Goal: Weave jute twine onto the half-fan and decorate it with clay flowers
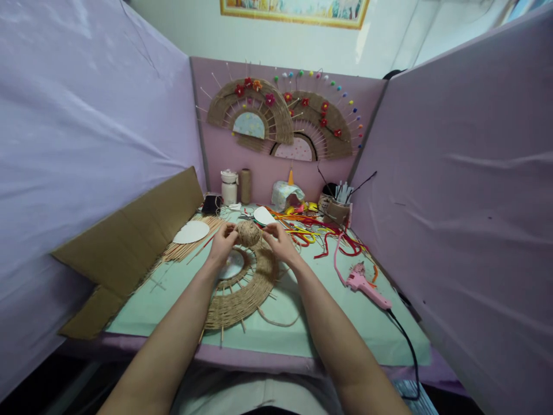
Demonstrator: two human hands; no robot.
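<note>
A ball of brown twine (249, 234) is held between my two hands, above the upper part of a half-round woven twine piece (254, 291). My left hand (223, 244) grips the ball's left side with bent fingers. On the opposite side, the fingers of my right hand (280, 242) close at the ball's edge; their tips are small in view. Thin sticks poke out of the woven piece's outer rim, and a pale half disc (233, 264) sits at its centre. A loose strand of twine (280, 324) curves over the table to the right of it.
Folded cardboard (133, 253) stands at the left by thin wooden sticks (179, 252) and a white oval (191, 231). Coloured pipe cleaners (317, 225) lie at the back right. A pink glue gun (367, 288) with a black cord rests at the right. Decorated woven fans (341, 124) hang behind.
</note>
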